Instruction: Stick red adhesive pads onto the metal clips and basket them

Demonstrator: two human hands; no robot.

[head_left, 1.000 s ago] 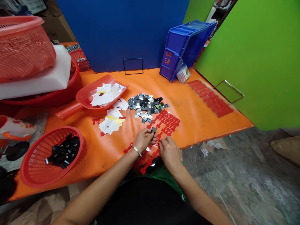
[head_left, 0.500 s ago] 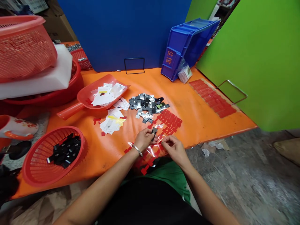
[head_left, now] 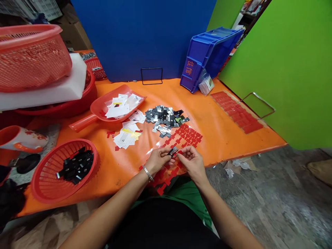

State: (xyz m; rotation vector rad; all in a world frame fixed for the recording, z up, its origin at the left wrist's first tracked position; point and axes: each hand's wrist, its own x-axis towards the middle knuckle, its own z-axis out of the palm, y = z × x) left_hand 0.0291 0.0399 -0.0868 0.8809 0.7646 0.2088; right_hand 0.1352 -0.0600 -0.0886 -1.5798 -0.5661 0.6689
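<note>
My left hand (head_left: 158,159), with a bracelet at the wrist, is closed on a small dark metal plate (head_left: 172,151). My right hand (head_left: 192,160) is closed in a pinch, its fingertips at the plate's right end with a bit of red sticker (head_left: 179,152) between them. Beneath both hands lies a clear sheet of red T-shaped stickers (head_left: 187,135), which reaches over the table's front edge. Just beyond them is a heap of black and silver metal plates (head_left: 163,116).
At left, a red basket (head_left: 38,180) holds black pieces. Paper slips fill a red scoop (head_left: 100,103), and more paper slips (head_left: 125,139) lie before it. A blue bin (head_left: 194,52) stands at the back. Red sticker strips (head_left: 236,110) lie at right.
My hands have come together, bringing the red sticker to the metal plate. The plate has turned slightly in my left hand. The whole view has shifted a little.
</note>
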